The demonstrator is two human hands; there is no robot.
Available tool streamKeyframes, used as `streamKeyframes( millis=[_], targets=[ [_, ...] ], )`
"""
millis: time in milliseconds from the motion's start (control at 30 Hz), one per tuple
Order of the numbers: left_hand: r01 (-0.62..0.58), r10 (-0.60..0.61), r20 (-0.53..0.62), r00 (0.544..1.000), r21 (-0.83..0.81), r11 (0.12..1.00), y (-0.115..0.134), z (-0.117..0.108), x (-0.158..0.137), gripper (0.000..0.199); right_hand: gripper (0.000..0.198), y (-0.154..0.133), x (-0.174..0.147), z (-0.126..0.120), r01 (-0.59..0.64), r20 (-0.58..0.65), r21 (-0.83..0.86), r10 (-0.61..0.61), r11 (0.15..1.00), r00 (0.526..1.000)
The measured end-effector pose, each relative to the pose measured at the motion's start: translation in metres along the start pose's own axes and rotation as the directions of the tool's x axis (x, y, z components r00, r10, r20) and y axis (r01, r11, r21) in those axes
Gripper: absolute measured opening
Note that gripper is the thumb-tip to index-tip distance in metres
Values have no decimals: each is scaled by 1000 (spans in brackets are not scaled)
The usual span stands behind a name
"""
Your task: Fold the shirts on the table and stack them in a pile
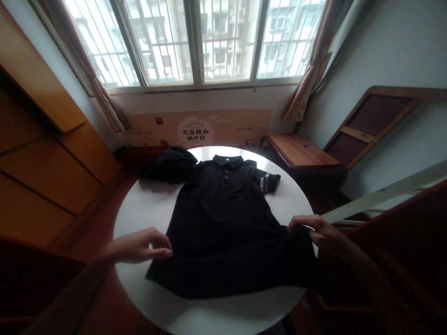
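From where I stand, a black polo shirt (226, 214) lies front up across the middle of the frame on a round white table (139, 209), its collar (228, 160) toward the top and its wide lower part toward the bottom. The right hand (316, 228), right of centre, has its fingers closed on the shirt's side, raising the cloth into a peak, with a loose drape spilling past the table's rim. The left hand (148, 244), left of centre, brings thumb and fingers together at the opposite edge; I cannot tell whether any fabric is pinched between them. To handle this well, I'd keep both holds level and light, easing the right side outward so the slanting creases flatten without dragging the collar askew. The striped sleeve (268, 182), upper right of the shirt, looks best left undisturbed. I'd also mind the dark bundle of cloth (171, 165) at the table's upper left, close against the shoulder, since a hard tug could snag there.
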State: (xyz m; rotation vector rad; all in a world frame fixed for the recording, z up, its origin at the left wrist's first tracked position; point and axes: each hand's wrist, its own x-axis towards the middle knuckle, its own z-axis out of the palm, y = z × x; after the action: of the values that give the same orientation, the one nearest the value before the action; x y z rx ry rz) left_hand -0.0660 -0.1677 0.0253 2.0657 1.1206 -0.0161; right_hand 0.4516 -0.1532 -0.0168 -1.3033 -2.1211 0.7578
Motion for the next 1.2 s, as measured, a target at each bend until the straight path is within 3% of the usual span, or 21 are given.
streamKeyframes(
  millis=[100, 167, 233, 300, 367, 500, 733, 967, 1100, 1200],
  targets=[
    [-86, 102, -177, 979, 99, 991, 11, 5, 34, 37, 33, -1, 25, 0, -19, -106, -168, 1, 986, 994],
    [-154, 210, -289, 934, 206, 966, 16, 6, 73, 36, 36, -10, 55, 10, -25, -155, -219, -9, 975, 988],
    [-160, 267, -360, 894, 301, 940, 17, 7, 122, 37, 38, -21, 90, 28, -21, -119, -260, -11, 965, 993],
    [-44, 221, -413, 883, 395, 918, 16, 7, 173, 42, 43, -29, 124, 53, -5, 1, -361, 6, 932, 1000],
    [96, 113, -416, 902, 449, 888, 12, 6, 217, 54, 56, -30, 152, 78, -55, 106, -509, 126, 859, 986],
    [258, -59, -434, 899, 416, 872, 4, 2, 273, 70, 65, -10, 191, 104, -138, 150, -624, 291, 769, 945],
    [359, -149, -512, 846, 341, 869, -5, -11, 306, 76, 60, 28, 238, 80, -66, 222, -587, 238, 807, 946],
    [373, -161, -524, 836, 329, 868, -11, -25, 330, 74, 58, 36, 264, 74, -46, 213, -612, 220, 790, 952],
    [349, -141, -528, 838, 319, 881, -12, -28, 331, 71, 57, 19, 237, 82, -47, 171, -645, 205, 763, 964],
    [294, -66, -581, 812, 308, 905, -9, -28, 326, 61, 54, 2, 185, 78, 85, 153, -637, 17, 766, 988]
  ],
)
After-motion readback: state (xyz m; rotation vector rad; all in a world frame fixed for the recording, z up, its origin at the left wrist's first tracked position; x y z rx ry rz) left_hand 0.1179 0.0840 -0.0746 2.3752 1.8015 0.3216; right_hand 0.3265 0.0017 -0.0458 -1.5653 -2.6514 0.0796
